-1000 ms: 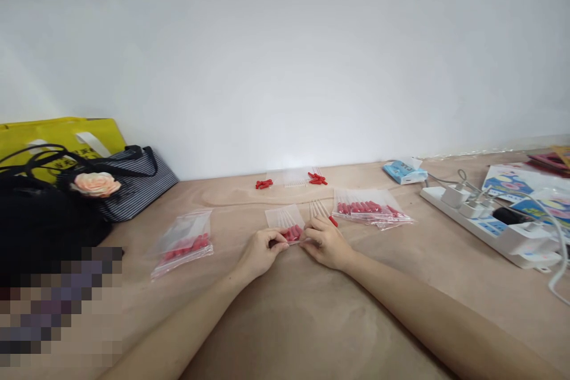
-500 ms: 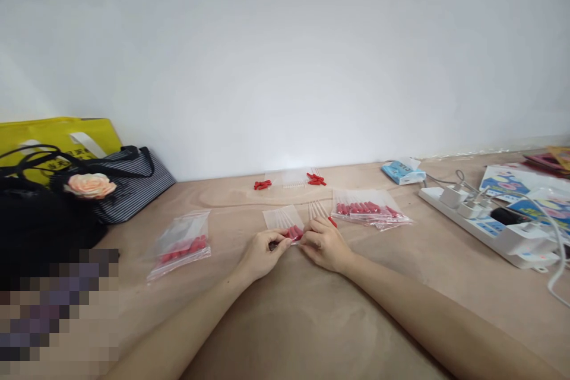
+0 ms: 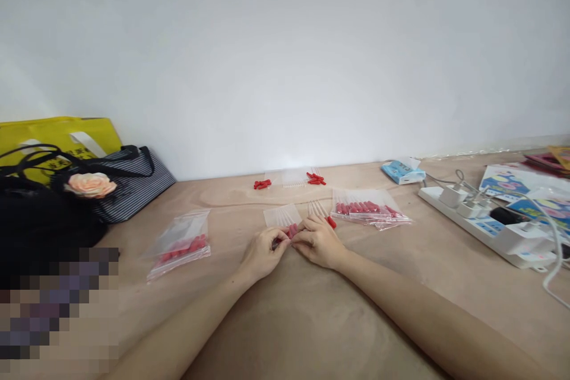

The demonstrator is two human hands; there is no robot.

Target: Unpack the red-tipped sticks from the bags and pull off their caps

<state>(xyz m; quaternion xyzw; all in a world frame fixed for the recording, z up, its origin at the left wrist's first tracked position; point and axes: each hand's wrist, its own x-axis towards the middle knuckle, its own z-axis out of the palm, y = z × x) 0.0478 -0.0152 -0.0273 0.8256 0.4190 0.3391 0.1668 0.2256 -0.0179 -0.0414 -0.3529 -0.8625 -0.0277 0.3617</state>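
My left hand [image 3: 266, 251] pinches the near edge of a small clear zip bag [image 3: 281, 216] lying on the table. Inside the bag are several thin items with red ends. My right hand [image 3: 319, 242] pinches the same edge, its fingertips close to the left ones. Under and beyond the right hand lie several thin pale sticks [image 3: 317, 208] with red handles; one red handle [image 3: 332, 222] pokes out past the knuckles. The fingers cover most of the bag's near edge.
Filled zip bags lie at left [image 3: 184, 243] and right [image 3: 369, 208]. Loose red pieces [image 3: 316, 179] and clear bags [image 3: 289, 177] sit near the wall. A tissue pack [image 3: 403, 172], a power strip [image 3: 476, 228] with cables, and a striped bag [image 3: 138, 184] flank them.
My right hand has slid slightly left along the bag's near edge, closer to my left hand. The left hand has barely moved.
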